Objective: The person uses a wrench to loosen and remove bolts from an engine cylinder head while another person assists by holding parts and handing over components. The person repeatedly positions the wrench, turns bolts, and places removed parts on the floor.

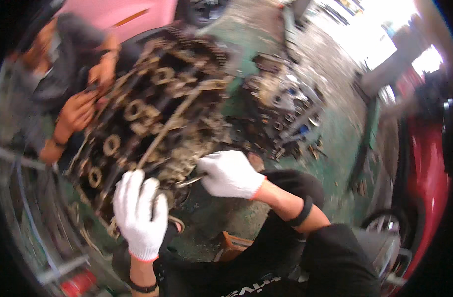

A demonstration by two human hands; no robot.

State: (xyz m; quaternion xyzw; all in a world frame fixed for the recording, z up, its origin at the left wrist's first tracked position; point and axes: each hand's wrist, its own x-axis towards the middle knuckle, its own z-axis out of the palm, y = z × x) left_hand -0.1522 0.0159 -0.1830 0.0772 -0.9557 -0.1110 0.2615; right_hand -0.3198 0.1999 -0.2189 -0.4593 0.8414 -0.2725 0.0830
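Note:
A large greasy engine block (152, 109) with round openings and gears stands on the green floor in front of me. My left hand (139, 213), in a white glove, is closed around the lower end of a long dirty rod (169, 123) that leans across the block. My right hand (229, 174), also gloved, grips a small metal tool (189, 182) whose tip points at the block's near edge. Across the block, another person's bare hands (80, 109) rest on its far left side.
Loose metal parts and tools (286, 119) lie scattered on the floor to the right of the block. A red vehicle (429, 163) and a wheel (385, 227) stand at the far right. Metal bars (33, 218) run along the left.

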